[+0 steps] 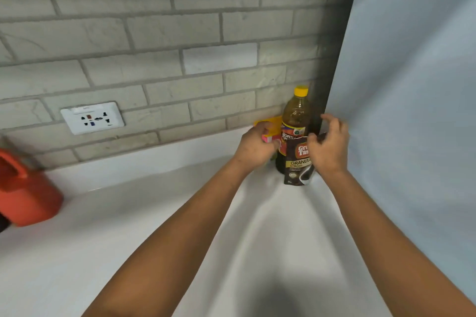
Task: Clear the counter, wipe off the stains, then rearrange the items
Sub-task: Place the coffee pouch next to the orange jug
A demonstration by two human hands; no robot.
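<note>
I read the right hand (328, 147) grip pinching the coffee pouch (297, 162) upright before the bottle (295, 126), left hand (253, 147) grip clasping a yellow box (268, 123) beside it, corner-stacking the desk (128, 226).

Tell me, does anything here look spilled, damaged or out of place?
No spill or damage shows. The oil bottle stands upright in the corner of the white counter; the coffee pouch stands before it, its crumpled top held by the right hand.
</note>
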